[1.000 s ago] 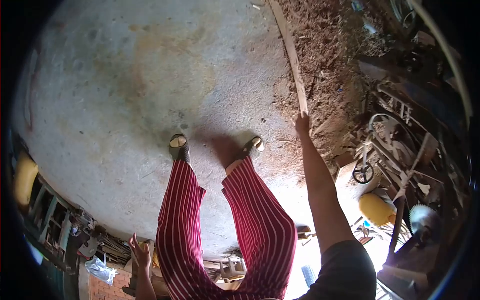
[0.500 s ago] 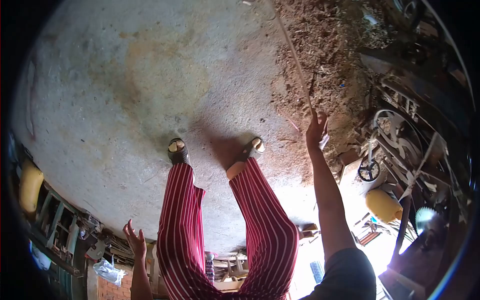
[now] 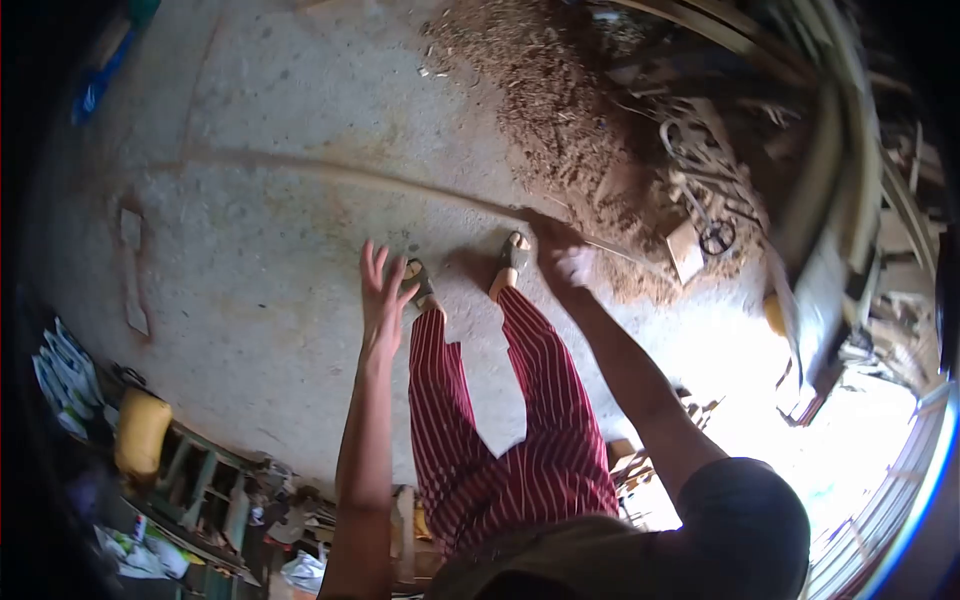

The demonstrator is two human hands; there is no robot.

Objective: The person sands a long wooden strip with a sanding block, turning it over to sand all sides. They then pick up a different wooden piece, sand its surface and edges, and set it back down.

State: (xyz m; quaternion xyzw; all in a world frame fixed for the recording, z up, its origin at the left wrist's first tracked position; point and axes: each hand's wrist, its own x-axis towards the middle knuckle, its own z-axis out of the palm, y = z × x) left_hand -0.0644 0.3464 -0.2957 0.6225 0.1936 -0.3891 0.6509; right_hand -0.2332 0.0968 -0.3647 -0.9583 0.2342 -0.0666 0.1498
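A long thin stick [image 3: 400, 183] is gripped near one end by my right hand [image 3: 558, 250]. It stretches leftward over the concrete floor, its far part smeared by motion. Something whitish shows at that hand, too blurred to name. My left hand [image 3: 380, 295] is raised in front of my left foot with its fingers spread and nothing in it. Both sandalled feet stand on the floor between my arms.
Brown shavings or sawdust [image 3: 550, 110] cover the floor at the upper right. Beyond them lie metal parts with a small wheel [image 3: 717, 237]. A yellow container [image 3: 142, 432] and clutter line the lower left. A flat strip [image 3: 132, 270] lies at left.
The stick has swung from pointing up along the shavings to pointing left across the floor. My left hand has come up and forward. The view has turned.
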